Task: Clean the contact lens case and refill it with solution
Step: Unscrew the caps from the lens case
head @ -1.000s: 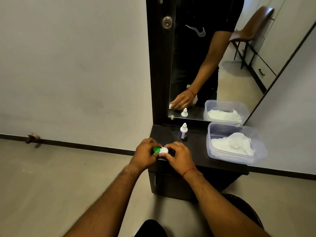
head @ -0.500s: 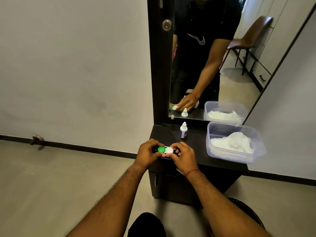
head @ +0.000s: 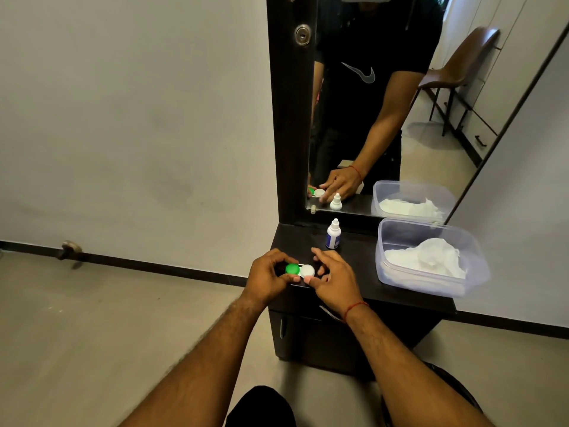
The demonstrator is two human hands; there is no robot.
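Gripping the contact lens case (head: 299, 270) at the front edge of the dark vanity top (head: 354, 272), your left hand (head: 268, 280) has its fingers curled around the green cap (head: 292, 269), thumb underneath at the near side and fingertips over the far side, so that hand is closed on the case. Your right hand (head: 334, 278) sits just on the other side of the white cap (head: 307, 270): its thumb tip touches the near edge by that cap, while the other fingers are spread and lifted above it, loose rather than clamped. Both caps are on the case, side by side between your two hands.

Beyond your right fingers, farther back on the top, the small solution bottle (head: 333, 234) stands upright with its white cap on, apart from either hand. Well off to the right of your right hand sits a clear plastic container (head: 431, 257) with crumpled white tissue (head: 425, 261) inside. A red thread bracelet (head: 354, 309) circles your right wrist. Behind the bottle, the mirror (head: 385, 118) reflects your right hand and the case.
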